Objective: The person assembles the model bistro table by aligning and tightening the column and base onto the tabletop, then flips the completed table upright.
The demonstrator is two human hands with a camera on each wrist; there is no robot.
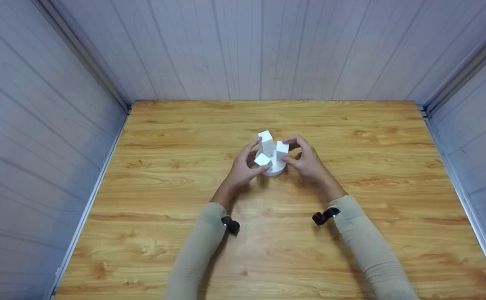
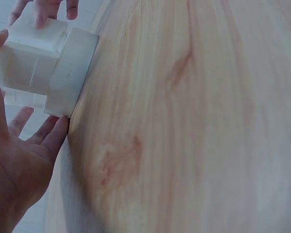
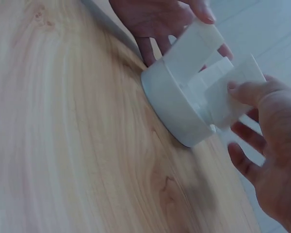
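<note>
In the head view the round base point(image 1: 277, 168) of the white piece point(image 1: 271, 155) near the middle of the wooden table point(image 1: 184, 137) is partly covered by the left hand point(image 1: 243, 168) and the right hand point(image 1: 307, 162), so where its blocks join it cannot be told. Both forearms are cut off by the bottom edge. In the left wrist view the piece runs off the left edge and the tabletop is blurred. In the right wrist view the right hand is cut by the right edge.
</note>
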